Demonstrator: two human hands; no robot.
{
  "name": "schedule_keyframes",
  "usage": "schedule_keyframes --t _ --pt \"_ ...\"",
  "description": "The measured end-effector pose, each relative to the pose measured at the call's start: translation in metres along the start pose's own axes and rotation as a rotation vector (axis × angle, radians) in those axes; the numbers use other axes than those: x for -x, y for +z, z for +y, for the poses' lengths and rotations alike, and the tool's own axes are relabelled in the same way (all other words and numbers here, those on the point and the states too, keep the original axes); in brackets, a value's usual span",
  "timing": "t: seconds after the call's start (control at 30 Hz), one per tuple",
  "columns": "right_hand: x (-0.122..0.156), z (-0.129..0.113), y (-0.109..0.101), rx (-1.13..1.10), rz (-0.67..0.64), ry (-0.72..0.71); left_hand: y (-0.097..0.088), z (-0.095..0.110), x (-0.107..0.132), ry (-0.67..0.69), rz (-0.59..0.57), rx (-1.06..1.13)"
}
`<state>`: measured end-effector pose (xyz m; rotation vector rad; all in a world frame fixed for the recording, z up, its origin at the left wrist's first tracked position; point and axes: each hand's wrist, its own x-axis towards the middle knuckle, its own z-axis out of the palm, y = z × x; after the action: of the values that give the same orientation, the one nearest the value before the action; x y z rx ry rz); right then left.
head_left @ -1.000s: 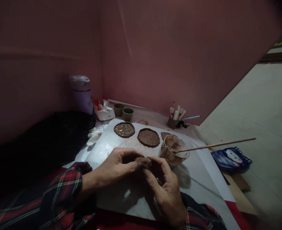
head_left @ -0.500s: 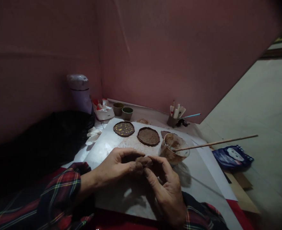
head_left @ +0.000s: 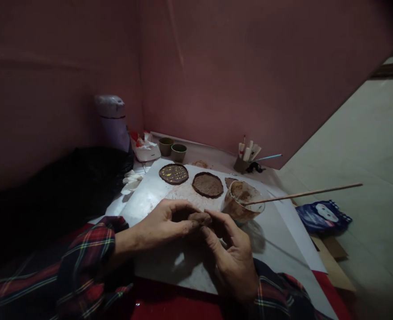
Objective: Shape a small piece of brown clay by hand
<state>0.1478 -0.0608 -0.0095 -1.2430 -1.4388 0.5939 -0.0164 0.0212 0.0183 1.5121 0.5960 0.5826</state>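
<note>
Between my two hands, above the white paper (head_left: 276, 249), is a small lump of brown clay (head_left: 200, 218). My left hand (head_left: 170, 220) pinches it from the left with thumb and fingers. From the right, my right hand (head_left: 231, 246) grips it between thumb and fingertips. Just beyond my right hand stands a smeared glass (head_left: 241, 212) with a thin wooden stick (head_left: 303, 194) leaning out to the right. Farther back lie a flat brown disc with yellow dots (head_left: 174, 174) and a plain brown disc with a raised rim (head_left: 207, 184). Another brown piece (head_left: 230, 181) is partly hidden behind the glass.
Two small cups (head_left: 178, 153) stand at the back, beside a white and red packet (head_left: 146, 149). A pot of pens (head_left: 241, 163) is at the back right. Black plastic (head_left: 59, 191) and a lilac bottle (head_left: 114, 126) are at left. A blue pouch (head_left: 323, 217) lies to the right.
The clay lump stays between both hands, its visible shape slightly changed as the fingers shift on it. The whole view has tilted a little, so most things sit slightly higher.
</note>
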Motion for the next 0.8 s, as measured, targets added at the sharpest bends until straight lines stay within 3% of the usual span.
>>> schedule_keyframes --t 0.27,0.5,0.8 --pt "0.0009 -0.0005 0.0025 -0.073 0.079 -0.022 0.005 -0.0008 0.0007 0.017 -0.069 0.191" --pt "-0.0017 0.0023 -0.0007 0.096 0.074 -0.075 0.0043 0.0023 0.0015 0.018 -0.089 0.078" --pt "-0.0013 -0.0016 0.0012 0.066 0.062 -0.139 0.003 0.0013 0.0023 0.012 -0.092 0.069"
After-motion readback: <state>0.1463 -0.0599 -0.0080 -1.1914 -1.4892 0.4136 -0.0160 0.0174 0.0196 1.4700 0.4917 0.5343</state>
